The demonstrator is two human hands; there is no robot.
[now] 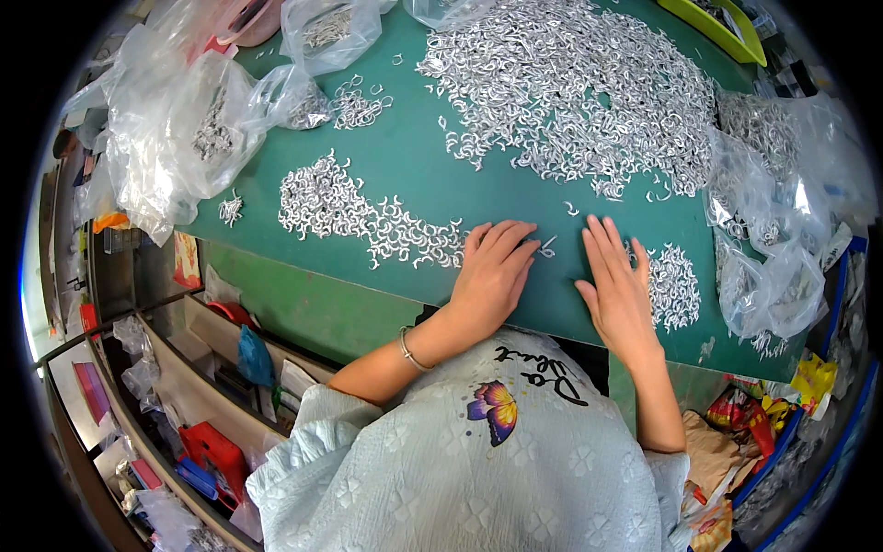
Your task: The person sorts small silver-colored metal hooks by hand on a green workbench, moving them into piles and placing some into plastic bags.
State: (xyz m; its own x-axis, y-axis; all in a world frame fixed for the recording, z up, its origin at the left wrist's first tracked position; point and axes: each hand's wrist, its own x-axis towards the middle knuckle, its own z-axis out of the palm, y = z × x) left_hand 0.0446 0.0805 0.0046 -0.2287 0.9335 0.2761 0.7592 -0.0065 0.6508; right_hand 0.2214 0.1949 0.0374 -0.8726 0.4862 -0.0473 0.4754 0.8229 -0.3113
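Small silver crescent-shaped metal pieces lie in piles on a green tabletop (pixel 414 166). My left hand (pixel 492 271) rests low over the table at the right end of a spread pile of pieces (pixel 322 198). Its fingers are stretched toward the right, slightly bent, and I see nothing held in them. A couple of loose pieces (pixel 547 247) lie just off its fingertips. My right hand (pixel 616 290) is laid out flat with thumb and fingers apart, beside a smaller pile (pixel 674 287) on its right. The palms' undersides are hidden.
A large heap of the same pieces (pixel 570 92) covers the far middle and right. Clear plastic bags with pieces stand at the left (pixel 175 129) and right (pixel 773 267). A yellow-green tray (pixel 722 28) sits far right. Open drawers (pixel 248 368) lie below the table's left edge.
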